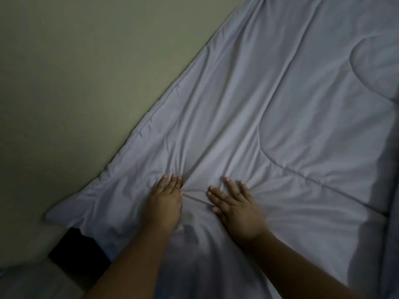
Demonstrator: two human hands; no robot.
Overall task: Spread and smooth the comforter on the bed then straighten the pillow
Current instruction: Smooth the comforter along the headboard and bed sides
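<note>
A pale grey comforter (269,108) covers the bed and fills most of the view, with stitched quilting lines and many creases. Both palms press flat on it near its lower left corner. My left hand (166,201) lies with fingers together and holds nothing. My right hand (235,206) rests a short way to the right, fingers spread, also holding nothing. Wrinkles bunch up between the two hands and fan outward. A pale shape at the bottom left (32,281) may be the pillow; it is too dark to be sure.
A plain beige wall (75,72) runs along the comforter's left edge. A dark gap (77,253) shows below the comforter's corner. Darker grey fabric (391,212) hangs along the right edge of the view.
</note>
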